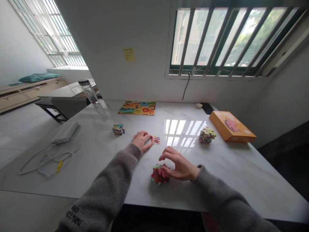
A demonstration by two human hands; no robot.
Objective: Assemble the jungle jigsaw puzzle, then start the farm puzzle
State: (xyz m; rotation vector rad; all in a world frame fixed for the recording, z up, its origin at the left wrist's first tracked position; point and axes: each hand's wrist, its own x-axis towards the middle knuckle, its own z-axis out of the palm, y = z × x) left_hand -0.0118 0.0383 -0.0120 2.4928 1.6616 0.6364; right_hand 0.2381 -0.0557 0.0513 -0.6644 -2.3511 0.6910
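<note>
On the white marbled table, my left hand (141, 140) has its thumb and fingertips at the left edge of a small, colourful jigsaw puzzle piece (156, 140) lying flat. Whether this is one piece or two joined ones is hard to tell. My right hand (180, 164) is over a stack of puzzle pieces (159, 175) near the front edge. Its thumb reaches the dark red top piece, while the index finger is held apart and curved above. Beyond my left hand stands another puzzle stack (118, 129), and a third stack (207, 135) is on the right.
A colourful animal picture board (138, 108) lies at the back. An orange box (231, 126) rests at right, near a black phone-like item (207, 108). To the left are a clear bottle (89, 91) and a white device (65, 132) with a looped cable (48, 157).
</note>
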